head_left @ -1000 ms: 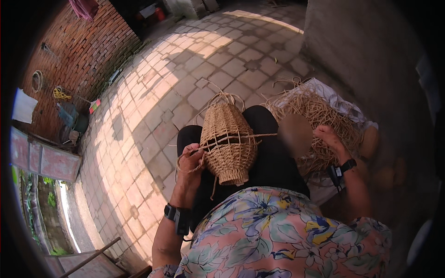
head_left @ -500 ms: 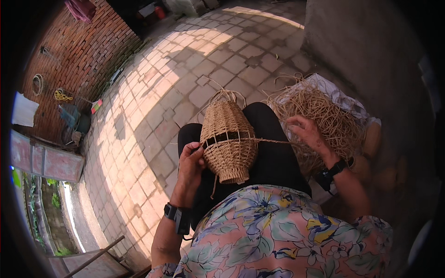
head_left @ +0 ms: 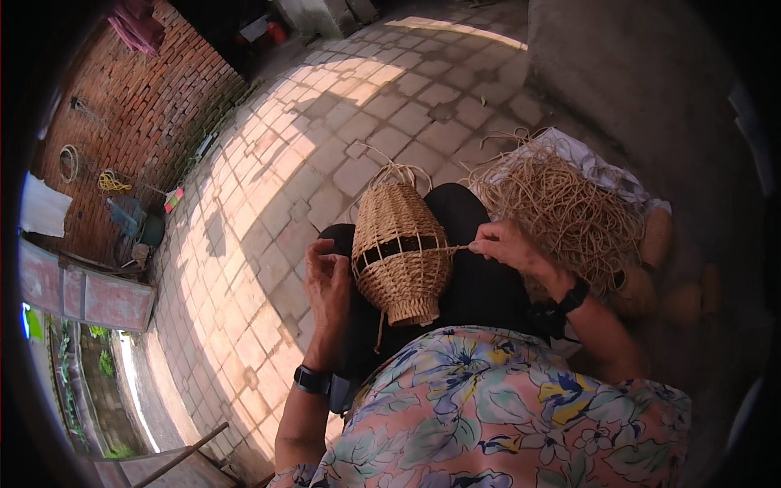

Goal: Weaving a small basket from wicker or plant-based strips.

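A vase-shaped woven basket [head_left: 404,281] of tan cord lies across my lap, its narrow neck toward me. Around its middle runs an unwoven band where bare upright ribs cross a dark gap. From its right side a short stretch of cord [head_left: 460,247] runs to my right hand [head_left: 511,248], which pinches it between thumb and fingers. Just left of the basket is my left hand [head_left: 327,281], raised with loosely bent fingers apart and nothing visible in them. Loose strand ends [head_left: 399,172] stick out at the basket's far end, and another hangs near the neck.
A heap of loose cord [head_left: 561,203] lies on a white sack [head_left: 598,172] to my right. Beside it, several woven pieces [head_left: 657,237] stand in shadow. Paving stones [head_left: 277,220] cover the ground ahead, with a brick wall [head_left: 146,106] at far left.
My right hand has moved left toward the basket and now pinches the cord close to it. My left hand has come off the basket's side, lifting slightly up and left.
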Demonstrator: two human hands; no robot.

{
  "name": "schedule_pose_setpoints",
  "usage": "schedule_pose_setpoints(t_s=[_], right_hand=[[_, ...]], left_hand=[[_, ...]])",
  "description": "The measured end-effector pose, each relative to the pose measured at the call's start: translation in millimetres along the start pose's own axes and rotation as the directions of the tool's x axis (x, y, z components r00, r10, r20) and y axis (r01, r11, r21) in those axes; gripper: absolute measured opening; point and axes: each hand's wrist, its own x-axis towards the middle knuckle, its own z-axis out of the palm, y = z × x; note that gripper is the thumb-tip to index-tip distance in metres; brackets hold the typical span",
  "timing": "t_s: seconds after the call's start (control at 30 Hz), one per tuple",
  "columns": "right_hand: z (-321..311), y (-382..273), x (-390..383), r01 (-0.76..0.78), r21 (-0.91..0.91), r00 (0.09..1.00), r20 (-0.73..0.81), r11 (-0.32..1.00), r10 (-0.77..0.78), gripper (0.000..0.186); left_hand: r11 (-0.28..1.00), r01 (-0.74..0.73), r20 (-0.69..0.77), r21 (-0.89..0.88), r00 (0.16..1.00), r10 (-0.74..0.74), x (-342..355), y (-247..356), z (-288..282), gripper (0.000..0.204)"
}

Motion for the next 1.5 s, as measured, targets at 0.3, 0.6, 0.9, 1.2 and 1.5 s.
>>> schedule_pose_setpoints(t_s=[0.3, 0.6, 0.9, 1.2, 1.5], right_hand=[[13.3, -0.7, 4.2, 0.35, -0.44, 0.924, 0.018, 0.827, -0.382, 0.023], [18.4, -32.2, 22.3, 0.531, -0.284, 0.835, 0.014, 0.798, -0.55, 0.013], [40.6, -23.5, 22.9, 0.215, -0.001, 0.977, 0.008, 0.977, -0.215, 0.017], [47.5, -18.3, 23.6, 0.071, 0.072, 0.997, 0.022, 0.995, -0.073, 0.017], [55.2, -10.2, 38.4, 0.166, 0.091, 0.983, -0.091, 0.982, -0.158, 0.019]], left_hand=[[0.98, 0.198, 0.648, 0.019, 0.744, -0.163, 4.5, 70.0, 29.6, 0.027], [0.9, 0.324, 0.399, -0.293, 0.897, -0.193, -1.2, 24.0, 18.5, 0.023], [0.792, 0.438, 0.322, -0.426, 0.891, -0.32, -1.5, -8.8, 8.2, 0.022], [0.829, -0.418, 0.204, 0.372, 0.908, 0.367, -1.7, 47.4, 34.6, 0.01], [0.64, -0.462, 0.432, 0.614, 0.875, 0.217, -0.7, 46.6, 65.1, 0.013]])
